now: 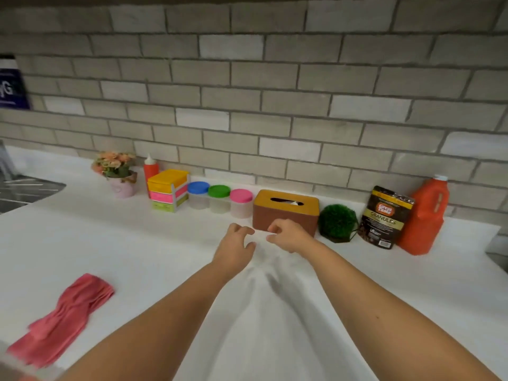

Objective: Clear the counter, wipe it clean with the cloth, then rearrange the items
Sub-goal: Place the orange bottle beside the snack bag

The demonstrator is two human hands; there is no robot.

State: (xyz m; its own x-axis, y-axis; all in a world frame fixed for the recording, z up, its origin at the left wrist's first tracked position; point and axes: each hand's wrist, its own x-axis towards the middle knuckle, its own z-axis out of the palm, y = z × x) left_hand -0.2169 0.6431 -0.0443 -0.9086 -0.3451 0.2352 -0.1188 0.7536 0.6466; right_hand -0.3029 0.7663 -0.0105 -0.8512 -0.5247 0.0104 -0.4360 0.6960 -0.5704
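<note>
Both my hands hover over the white counter [82, 235] just in front of a brown tissue box with a yellow lid [286, 209]. My left hand [236, 244] and my right hand [287, 235] have loosely curled fingers and hold nothing; the right one is right against the box's front. A crumpled pink cloth [63, 320] lies at the near left. Along the wall stand a pink flower pot [118, 174], a red squeeze bottle [151, 166], stacked coloured boxes [168, 189], three jars with blue [198, 198], green [219, 198] and pink [241, 202] lids.
Right of the tissue box are a green ball plant [337, 222], a dark granules pouch [384, 215] and an orange jug [426, 215]. A steel sink [24, 191] lies at the far left. The brick wall runs close behind the items.
</note>
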